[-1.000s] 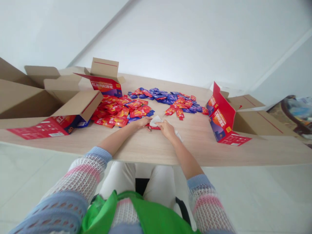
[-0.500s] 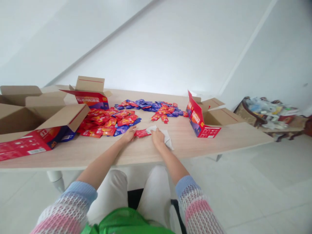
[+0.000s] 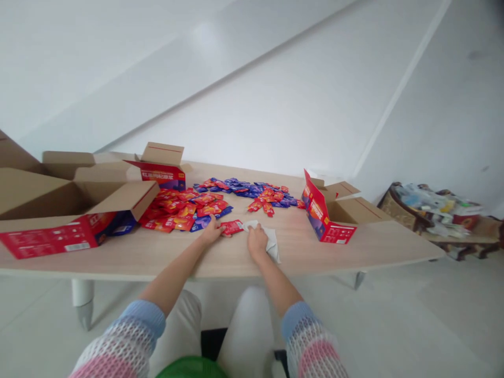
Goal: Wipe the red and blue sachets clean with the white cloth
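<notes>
My left hand (image 3: 212, 232) rests on the wooden table (image 3: 236, 257) with its fingers on the left end of a red sachet (image 3: 233, 227). My right hand (image 3: 256, 241) lies closed on a crumpled white cloth (image 3: 271, 241) just right of that sachet. Behind the left hand is a heap of red sachets (image 3: 177, 207). Farther back lies a heap of blue sachets (image 3: 244, 188) with some red ones mixed in.
A large open cardboard box (image 3: 63, 205) with red printed flaps lies at the left. A smaller open red box (image 3: 331, 212) stands at the right. Another red box (image 3: 163, 170) stands at the back. A low table with clutter (image 3: 437, 207) stands on the floor far right.
The camera has tilted up and turned right, showing more wall and floor. Both hands stay on the sachet and cloth, almost unmoved.
</notes>
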`<state>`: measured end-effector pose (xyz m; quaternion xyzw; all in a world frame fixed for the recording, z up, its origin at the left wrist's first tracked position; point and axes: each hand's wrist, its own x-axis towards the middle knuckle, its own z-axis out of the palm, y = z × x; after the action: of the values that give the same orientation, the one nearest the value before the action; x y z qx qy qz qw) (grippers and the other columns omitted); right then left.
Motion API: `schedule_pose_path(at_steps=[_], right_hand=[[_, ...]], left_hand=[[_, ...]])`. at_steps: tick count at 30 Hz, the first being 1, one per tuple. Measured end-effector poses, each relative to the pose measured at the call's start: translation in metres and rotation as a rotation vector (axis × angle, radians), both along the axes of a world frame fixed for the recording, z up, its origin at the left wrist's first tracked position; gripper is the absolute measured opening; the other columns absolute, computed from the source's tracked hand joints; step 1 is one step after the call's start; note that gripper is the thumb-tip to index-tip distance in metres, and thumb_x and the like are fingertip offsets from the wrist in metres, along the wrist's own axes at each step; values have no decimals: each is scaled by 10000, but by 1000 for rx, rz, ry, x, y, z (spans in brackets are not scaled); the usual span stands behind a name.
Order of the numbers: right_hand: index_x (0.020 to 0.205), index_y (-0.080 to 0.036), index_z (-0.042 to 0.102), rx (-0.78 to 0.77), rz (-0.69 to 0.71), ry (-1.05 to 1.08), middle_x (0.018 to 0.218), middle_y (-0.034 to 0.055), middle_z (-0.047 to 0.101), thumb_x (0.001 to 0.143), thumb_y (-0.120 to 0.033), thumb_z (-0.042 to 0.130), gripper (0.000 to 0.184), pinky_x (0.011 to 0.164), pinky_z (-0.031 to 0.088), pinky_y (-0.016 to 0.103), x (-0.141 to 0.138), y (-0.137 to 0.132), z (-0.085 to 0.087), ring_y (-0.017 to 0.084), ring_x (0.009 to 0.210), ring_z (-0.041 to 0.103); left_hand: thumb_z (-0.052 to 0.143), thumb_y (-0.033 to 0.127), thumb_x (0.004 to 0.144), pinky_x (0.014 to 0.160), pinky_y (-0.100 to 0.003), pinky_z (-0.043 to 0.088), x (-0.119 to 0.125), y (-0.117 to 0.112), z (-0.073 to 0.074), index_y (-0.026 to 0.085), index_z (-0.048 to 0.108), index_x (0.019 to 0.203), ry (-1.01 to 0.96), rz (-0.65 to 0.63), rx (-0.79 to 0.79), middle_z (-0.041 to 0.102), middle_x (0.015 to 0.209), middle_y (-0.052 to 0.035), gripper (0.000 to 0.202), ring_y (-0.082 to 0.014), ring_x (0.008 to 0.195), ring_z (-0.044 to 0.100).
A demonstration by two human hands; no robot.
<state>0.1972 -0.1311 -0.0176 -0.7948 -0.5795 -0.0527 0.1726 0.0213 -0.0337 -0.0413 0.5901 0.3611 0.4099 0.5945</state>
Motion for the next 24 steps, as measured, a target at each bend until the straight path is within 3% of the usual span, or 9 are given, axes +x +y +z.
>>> schedule_pose_path(at_steps=[4, 8, 11, 15, 18, 24], right_hand=[[1302, -297, 552, -18, 25, 44, 1105, 126, 558, 993, -235, 243, 441, 703, 440, 316, 16, -3, 10, 205, 871, 581], [1402, -288, 438, 41, 28, 80, 1174, 121, 524, 1002, -259, 199, 467, 759, 424, 290, 35, 10, 35, 192, 935, 563], [1378, -340, 461, 108, 106, 99, 1152, 70, 545, 995, -281, 238, 447, 778, 417, 254, 30, 24, 47, 169, 948, 547], [1361, -288, 497, 36, 251, 99, 1070, 69, 575, 998, -302, 270, 428, 765, 393, 238, -1, 30, 38, 155, 887, 557], [1360, -323, 489, -33, 362, 44, 1102, 64, 576, 994, -341, 300, 413, 799, 395, 262, -24, 29, 25, 176, 929, 570], [1390, -375, 430, -93, 617, 1, 1212, 44, 573, 970, -335, 360, 427, 856, 415, 281, -31, 30, 23, 209, 1069, 563]], left_hand=[[540, 70, 866, 465, -140, 397, 0, -3, 0, 28, -107, 1475, 92, 93, 78, 637, 547, 30, 890, -109, 447, 622], [517, 65, 848, 409, -139, 350, -5, -4, 7, 10, -47, 1483, 24, 90, -23, 558, 476, 63, 852, -97, 364, 550], [543, 70, 811, 373, -138, 302, -9, -3, 12, 11, 126, 1476, -3, 116, -58, 470, 444, 100, 787, -64, 300, 424], [517, 90, 819, 353, -142, 235, -12, 0, 12, 35, 268, 1428, 26, 133, -63, 400, 462, 116, 661, -41, 293, 328], [498, 93, 836, 348, -149, 216, -11, 2, 10, 70, 327, 1388, 24, 154, -55, 377, 484, 117, 579, -41, 298, 300], [476, 101, 871, 349, -155, 230, -4, 6, 3, 128, 359, 1324, 6, 263, -67, 365, 516, 109, 469, -52, 312, 314]])
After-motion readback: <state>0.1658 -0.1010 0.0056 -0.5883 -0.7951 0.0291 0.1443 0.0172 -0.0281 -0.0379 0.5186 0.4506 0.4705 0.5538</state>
